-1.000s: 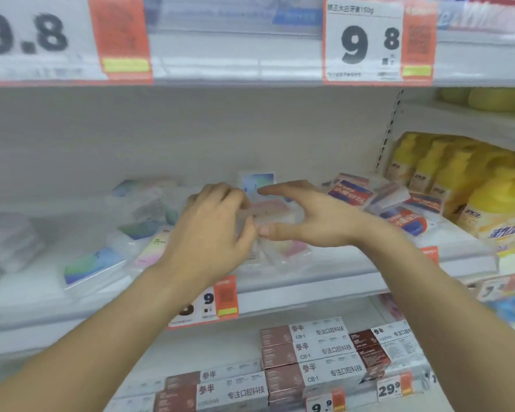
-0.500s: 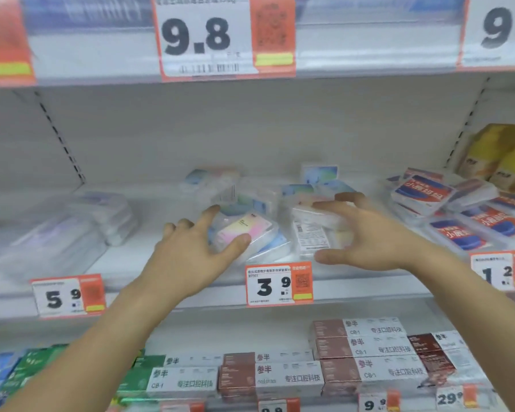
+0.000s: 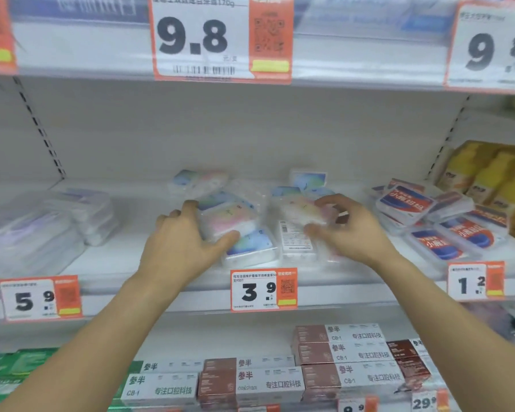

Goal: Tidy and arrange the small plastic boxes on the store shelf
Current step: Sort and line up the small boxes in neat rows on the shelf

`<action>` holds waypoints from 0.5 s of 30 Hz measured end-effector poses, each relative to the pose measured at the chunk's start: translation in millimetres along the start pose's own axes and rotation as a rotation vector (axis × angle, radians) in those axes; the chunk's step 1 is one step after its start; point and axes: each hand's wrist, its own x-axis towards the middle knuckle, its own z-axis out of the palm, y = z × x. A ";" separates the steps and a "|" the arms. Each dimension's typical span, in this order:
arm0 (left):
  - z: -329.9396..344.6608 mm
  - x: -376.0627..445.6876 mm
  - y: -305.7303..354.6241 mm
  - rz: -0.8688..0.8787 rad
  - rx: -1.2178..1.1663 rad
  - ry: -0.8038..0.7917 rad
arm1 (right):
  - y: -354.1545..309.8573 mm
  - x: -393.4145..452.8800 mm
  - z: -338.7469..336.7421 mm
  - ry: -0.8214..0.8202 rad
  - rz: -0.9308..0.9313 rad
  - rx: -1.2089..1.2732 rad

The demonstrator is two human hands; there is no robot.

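A loose heap of small clear plastic boxes with pastel labels lies on the middle of the white shelf [image 3: 167, 264]. My left hand [image 3: 185, 242] grips a pink-labelled box [image 3: 229, 217] at the heap's left side, thumb in front, fingers behind. Under it lies a blue-labelled box [image 3: 252, 246]. My right hand [image 3: 348, 230] holds another pastel box [image 3: 298, 209] from the right, above a box lying label-down with white print [image 3: 295, 239]. More boxes [image 3: 308, 179] stand at the back.
Clear packs [image 3: 81, 215] lie at the shelf's left. Red-and-blue labelled boxes [image 3: 408, 203] and yellow bottles [image 3: 488, 171] fill the right. Price tags 3.9 [image 3: 263, 289], 5.9 [image 3: 39, 298] and 1.2 [image 3: 474, 281] hang on the shelf edge. Brown and white cartons [image 3: 339, 349] sit below.
The view has shifted left and come closer to the heap. Both hands have closed in on the boxes, the left thumb now under the pink box, the right fingers curled over its box.
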 end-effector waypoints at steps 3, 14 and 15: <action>-6.2 7.4 -9.4 -0.084 -0.178 0.087 | 13.8 5.9 -11.3 0.242 0.091 0.178; -3.2 13.2 -34.8 -0.232 -0.429 0.142 | 1.0 8.3 -27.5 0.088 0.240 0.031; -4.4 10.9 -31.6 -0.216 -0.426 0.144 | -3.2 6.8 -28.1 0.013 0.232 -0.025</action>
